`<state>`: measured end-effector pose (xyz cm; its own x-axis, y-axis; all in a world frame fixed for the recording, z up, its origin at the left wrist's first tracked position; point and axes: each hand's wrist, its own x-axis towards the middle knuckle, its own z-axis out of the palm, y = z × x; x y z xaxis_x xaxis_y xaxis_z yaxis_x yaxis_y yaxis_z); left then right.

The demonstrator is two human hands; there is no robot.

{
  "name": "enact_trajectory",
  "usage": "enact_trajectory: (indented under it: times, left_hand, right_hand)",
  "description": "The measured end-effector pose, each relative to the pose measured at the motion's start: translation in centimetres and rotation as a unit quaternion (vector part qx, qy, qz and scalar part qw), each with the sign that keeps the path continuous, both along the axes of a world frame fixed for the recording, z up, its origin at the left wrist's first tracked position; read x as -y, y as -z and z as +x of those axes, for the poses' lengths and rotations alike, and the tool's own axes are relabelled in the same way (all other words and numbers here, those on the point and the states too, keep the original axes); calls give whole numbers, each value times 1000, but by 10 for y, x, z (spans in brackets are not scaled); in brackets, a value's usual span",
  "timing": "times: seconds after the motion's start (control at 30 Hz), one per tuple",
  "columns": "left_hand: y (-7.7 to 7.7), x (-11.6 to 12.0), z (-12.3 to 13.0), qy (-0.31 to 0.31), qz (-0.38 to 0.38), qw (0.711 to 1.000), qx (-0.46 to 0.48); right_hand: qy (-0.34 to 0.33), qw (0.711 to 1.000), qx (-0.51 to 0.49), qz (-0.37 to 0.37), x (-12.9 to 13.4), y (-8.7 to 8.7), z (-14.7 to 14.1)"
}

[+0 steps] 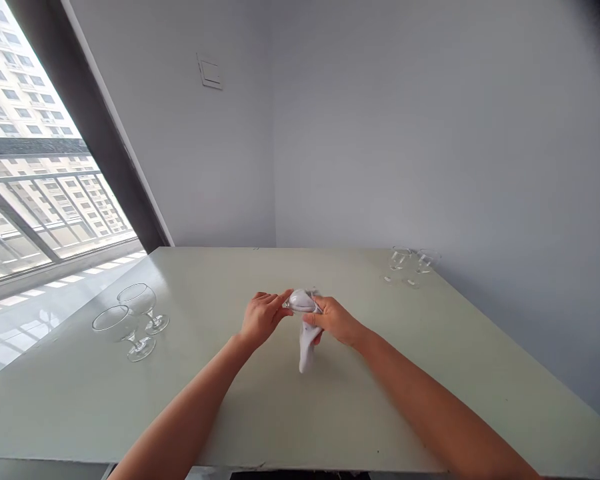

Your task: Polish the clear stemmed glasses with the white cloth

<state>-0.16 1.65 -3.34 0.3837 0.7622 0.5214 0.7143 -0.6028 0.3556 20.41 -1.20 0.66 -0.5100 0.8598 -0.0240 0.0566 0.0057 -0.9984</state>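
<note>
You had both hands out over the middle of the desk (250,427), working close together. Your left hand (265,319) was in a narrow grip, its thumb and fingers closed on the near-left edge of a clear drinking glass (300,305). Your right hand (333,320) came in from the other side, its grip closed around a white cloth (307,348) gathered against the glass, the thumb lying across it. The glass sat between your two hands, above the desk; its lower part was too hidden by your fingers and the cloth to make out. White fabric showed through or against the rounded bowl, and a loose end of the cloth hung down below your right hand.

To your left, two clear stemmed glasses (141,349) stood on their feet near the left side of the desk, just beside each other. Another two clear stemmed glasses (411,283) stood near the far right edge, close to the grey wall (430,133), well apart from your hands. A switch plate (211,72) was fixed to the wall on the far left, next to a window (40,187) that looked out on a railing (55,177) and pale buildings (17,87).
</note>
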Motion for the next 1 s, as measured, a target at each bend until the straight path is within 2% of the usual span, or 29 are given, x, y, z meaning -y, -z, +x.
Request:
enact_trajectory:
  times: [0.07,0.1,0.17,0.2,0.23,0.3,0.37,0.43,0.47,0.53,0.63,0.7,0.77,0.83,0.9,0.97,1.0]
  left_hand:
    - [-7,2,-1,86,-134,987,24]
    - [-10,4,0,140,-206,968,22]
    - [-16,10,4,211,-294,932,5]
    - [-18,13,8,204,-287,936,1]
    - [-18,17,13,172,-244,954,-2]
    - [-17,23,23,83,-95,992,-17]
    - [-12,27,30,34,42,997,-53]
    - [-8,26,30,36,105,991,-79]
    - [-6,25,28,41,112,990,-79]
    - [-5,21,22,59,82,993,-62]
    - [-7,19,19,107,-58,992,-43]
    - [-8,22,22,119,-125,984,-52]
    - [-6,26,29,81,-83,991,-61]
    - [-3,30,35,28,29,997,-66]
    - [0,32,38,2,108,991,-75]
    - [1,30,36,-1,128,989,-79]
    - [1,29,33,1,122,990,-75]
  right_hand:
    - [-29,996,68,57,9,-7,10]
    - [-44,992,91,69,13,-8,14]
    - [-52,992,103,52,17,-6,22]
    - [-38,995,89,23,17,-3,24]
    - [-6,998,61,-15,17,1,26]
    - [79,991,-26,-107,17,9,24]
    - [140,967,-113,-178,19,16,20]
    - [150,958,-147,-193,25,19,16]
    - [136,965,-136,-177,30,19,14]
    - [99,988,-67,-98,38,15,15]
    - [55,995,69,38,43,7,23]
    - [36,993,104,49,40,5,30]
    - [48,996,68,-10,33,9,33]
    - [98,991,-19,-93,26,15,32]
    - [144,972,-101,-155,23,20,26]
    - [151,965,-134,-171,26,20,20]
    - [141,970,-124,-155,29,18,17]
